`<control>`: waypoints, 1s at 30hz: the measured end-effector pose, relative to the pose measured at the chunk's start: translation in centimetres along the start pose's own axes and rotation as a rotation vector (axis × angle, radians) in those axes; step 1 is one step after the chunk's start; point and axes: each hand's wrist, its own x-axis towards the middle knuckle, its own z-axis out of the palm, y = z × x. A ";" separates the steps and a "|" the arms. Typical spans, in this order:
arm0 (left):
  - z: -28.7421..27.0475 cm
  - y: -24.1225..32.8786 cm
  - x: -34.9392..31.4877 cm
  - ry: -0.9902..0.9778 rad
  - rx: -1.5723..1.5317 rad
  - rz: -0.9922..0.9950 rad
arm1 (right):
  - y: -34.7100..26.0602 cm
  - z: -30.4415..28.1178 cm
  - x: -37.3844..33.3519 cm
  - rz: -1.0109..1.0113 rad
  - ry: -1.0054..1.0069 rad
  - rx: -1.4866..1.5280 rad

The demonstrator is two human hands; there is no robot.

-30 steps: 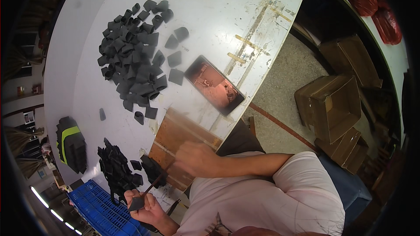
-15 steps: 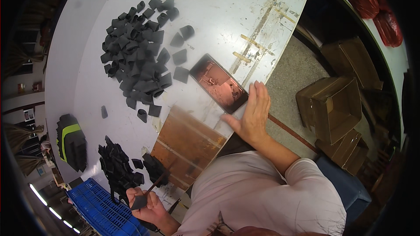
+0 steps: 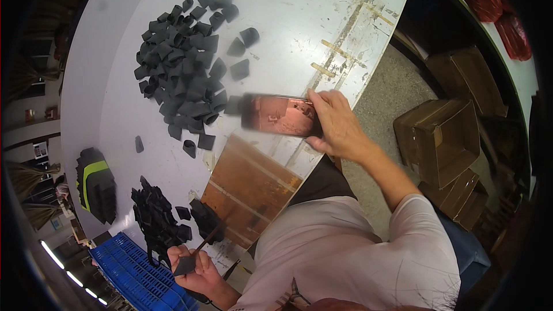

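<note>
My right hand (image 3: 340, 124) grips the right end of a phone (image 3: 279, 115), thumb on the near edge and fingers on the far edge. The phone is blurred; its screen has a reddish picture. At the lower left, my left hand (image 3: 199, 273) is closed round a small dark grey piece (image 3: 184, 265) and a thin brown stick (image 3: 212, 236) that points up and right. Past the phone lies a heap of short dark grey sleeve-like pieces (image 3: 181, 66), with several loose ones beside it. Dark flat pieces (image 3: 152, 210) are piled near my left hand.
A brown wooden board (image 3: 247, 181) lies at the near table edge. A blue plastic crate (image 3: 135, 270) stands at the lower left, below a dark bundle (image 3: 98, 187) with a yellow-green band. Cardboard boxes (image 3: 429, 144) and red bags (image 3: 512, 34) are on the right.
My right hand has taken hold of the phone, which has turned from slanting to nearly level and shifted a little left. My left hand keeps its grip in nearly the same place.
</note>
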 end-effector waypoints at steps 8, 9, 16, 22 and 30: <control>0.3 -0.2 -0.3 -0.010 -0.007 0.014 | 1.3 0.3 1.5 0.282 0.275 0.569; 0.5 -0.2 -0.3 -0.008 0.001 0.017 | 1.5 0.8 1.3 0.281 0.273 0.569; 0.7 -0.2 -0.1 0.006 -0.009 -0.004 | -0.7 3.0 1.2 0.281 0.460 0.259; 0.8 -0.1 -0.1 0.014 -0.010 -0.011 | -0.8 3.1 1.0 0.257 0.357 0.108; 0.3 -0.1 0.0 -0.017 -0.003 -0.013 | -0.7 1.5 1.2 0.245 0.162 0.057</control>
